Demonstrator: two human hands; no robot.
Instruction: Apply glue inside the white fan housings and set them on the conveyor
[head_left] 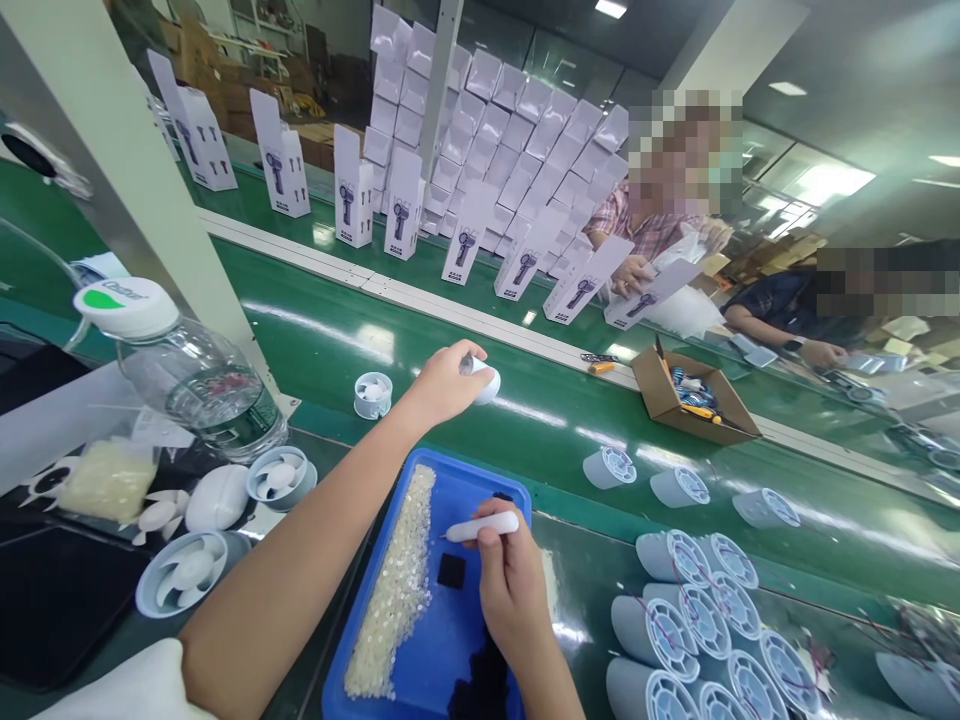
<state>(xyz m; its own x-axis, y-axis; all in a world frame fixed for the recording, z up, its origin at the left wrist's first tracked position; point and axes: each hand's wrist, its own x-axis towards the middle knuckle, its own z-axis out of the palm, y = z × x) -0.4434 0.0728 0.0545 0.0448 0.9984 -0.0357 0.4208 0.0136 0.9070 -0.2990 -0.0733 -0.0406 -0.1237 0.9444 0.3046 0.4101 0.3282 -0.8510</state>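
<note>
My left hand (448,384) reaches out over the green conveyor belt, its fingers closed around a small white rounded part (487,384), most likely a fan housing; the palm hides much of it. Beside it on the belt stands a white fan housing (373,396) with blades inside. Over the blue tray (466,470) my right hand (513,575) grips a white pen-shaped tool (484,527), its thin tip pointing left. Below that tip lies a black square pad (451,571). Small translucent beads (394,590) fill the tray's left side, and dark pieces (480,685) lie near its bottom.
Light-blue fan housings (675,640) stand grouped at right. A carton with tools (694,405) sits on the belt's far side. Printed boxes (401,215) line the back rail. At left are a large water bottle (217,390) and a post (142,190). Two people work across the line.
</note>
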